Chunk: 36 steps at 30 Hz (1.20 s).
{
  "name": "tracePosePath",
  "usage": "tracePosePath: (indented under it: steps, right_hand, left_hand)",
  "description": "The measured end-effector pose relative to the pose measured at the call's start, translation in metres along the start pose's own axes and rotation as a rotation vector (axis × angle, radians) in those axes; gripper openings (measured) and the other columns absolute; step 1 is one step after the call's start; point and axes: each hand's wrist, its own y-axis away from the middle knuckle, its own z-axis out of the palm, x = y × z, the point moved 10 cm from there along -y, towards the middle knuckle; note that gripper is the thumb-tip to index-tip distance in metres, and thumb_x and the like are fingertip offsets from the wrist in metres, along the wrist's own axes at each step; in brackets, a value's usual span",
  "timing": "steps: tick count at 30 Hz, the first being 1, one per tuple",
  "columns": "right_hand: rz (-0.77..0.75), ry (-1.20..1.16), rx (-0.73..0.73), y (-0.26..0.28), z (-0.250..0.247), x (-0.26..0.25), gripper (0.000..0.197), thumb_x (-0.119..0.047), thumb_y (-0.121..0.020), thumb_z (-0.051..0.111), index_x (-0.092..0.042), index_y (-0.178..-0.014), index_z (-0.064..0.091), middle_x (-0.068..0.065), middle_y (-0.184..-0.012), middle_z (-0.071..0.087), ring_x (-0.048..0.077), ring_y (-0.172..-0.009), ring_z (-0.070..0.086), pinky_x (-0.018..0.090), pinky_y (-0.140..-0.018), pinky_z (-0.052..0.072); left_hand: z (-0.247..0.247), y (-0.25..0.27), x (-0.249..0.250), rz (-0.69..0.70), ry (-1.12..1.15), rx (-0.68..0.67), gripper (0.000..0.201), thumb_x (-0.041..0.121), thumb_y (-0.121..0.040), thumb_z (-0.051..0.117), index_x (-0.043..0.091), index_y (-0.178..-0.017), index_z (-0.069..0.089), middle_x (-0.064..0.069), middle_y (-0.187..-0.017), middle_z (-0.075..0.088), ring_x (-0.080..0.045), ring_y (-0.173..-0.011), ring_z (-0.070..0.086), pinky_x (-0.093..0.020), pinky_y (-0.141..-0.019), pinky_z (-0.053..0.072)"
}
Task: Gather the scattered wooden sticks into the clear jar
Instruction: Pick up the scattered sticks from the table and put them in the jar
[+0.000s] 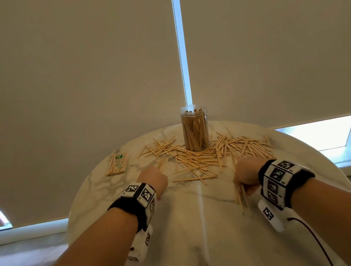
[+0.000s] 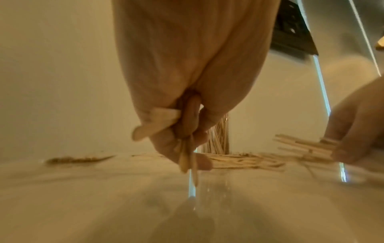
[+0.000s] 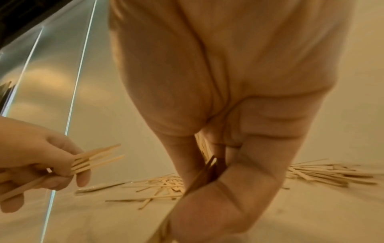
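Marble table (image 1: 103, 204) by drawn blinds: both fists, left hand (image 1: 153, 180) and right hand (image 1: 246, 175), clutch stick bundles mid-collection; loose sticks (image 1: 199, 159) surround the part-filled jar (image 1: 195, 127), likely next drop-off.

Beige blinds (image 1: 69, 80); marble table (image 1: 197, 233)

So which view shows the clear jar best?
The head view: the clear jar stands upright, whole and packed with sticks at the table's far side. The left wrist view shows only a blurred sliver behind the left hand; the right wrist view shows none.
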Motion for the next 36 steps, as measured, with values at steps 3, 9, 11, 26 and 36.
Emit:
tracePosePath:
  steps: [3, 9, 11, 26, 36]
  right_hand:
    - [-0.129, -0.155, 0.056, 0.012, -0.004, -0.006, 0.025, -0.01, -0.099, 0.055, -0.009, -0.074, 0.057, 0.009, -0.079, 0.066, 0.007, -0.047, 0.065, 0.02, -0.049, 0.055]
    - [-0.326, -0.4, 0.172, 0.052, -0.009, -0.036, 0.025, -0.023, -0.103, 0.053, -0.003, -0.096, 0.067, 0.011, -0.086, 0.076, 0.015, -0.068, 0.073, 0.024, -0.063, 0.061]
    - [-0.403, -0.447, 0.192, 0.065, -0.01, -0.052, 0.023, -0.024, -0.103, 0.053, -0.007, -0.096, 0.067, 0.01, -0.086, 0.076, 0.017, -0.071, 0.074, 0.025, -0.064, 0.061]
    - [-0.62, -0.107, 0.225, 0.067, 0.015, -0.129, 0.005, -0.017, -0.092, 0.066, -0.022, -0.093, 0.067, 0.0, -0.088, 0.075, 0.015, -0.076, 0.072, 0.036, -0.078, 0.061]
    - [-0.504, -0.104, 0.266, 0.059, -0.004, -0.106, 0.011, -0.025, -0.092, 0.07, -0.019, -0.083, 0.073, -0.004, -0.072, 0.071, 0.006, -0.062, 0.065, 0.023, -0.062, 0.056]
  left_hand:
    - [0.011, 0.02, 0.005, 0.01, 0.317, -0.069, 0.022, 0.014, -0.098, 0.047, 0.0, -0.107, 0.062, -0.015, -0.097, 0.062, -0.03, -0.08, 0.066, -0.04, -0.066, 0.062]
    - [0.036, 0.048, 0.034, 0.044, 0.609, -0.197, 0.014, 0.012, -0.103, 0.044, 0.01, -0.097, 0.056, -0.005, -0.1, 0.051, -0.018, -0.085, 0.05, -0.038, -0.068, 0.061]
    - [0.042, 0.052, 0.044, 0.074, 0.716, -0.221, 0.02, 0.017, -0.105, 0.04, 0.01, -0.102, 0.058, -0.009, -0.103, 0.062, -0.018, -0.085, 0.056, -0.033, -0.063, 0.058]
    - [0.028, 0.027, 0.045, 0.189, 1.029, -0.106, 0.02, 0.028, -0.104, 0.043, 0.013, -0.098, 0.054, -0.016, -0.091, 0.06, -0.029, -0.078, 0.06, -0.042, -0.071, 0.052]
    - [-0.007, 0.009, 0.018, 0.105, 1.264, 0.158, 0.026, 0.029, -0.108, 0.034, 0.012, -0.099, 0.05, -0.003, -0.065, 0.054, -0.014, -0.051, 0.052, -0.031, -0.053, 0.05]
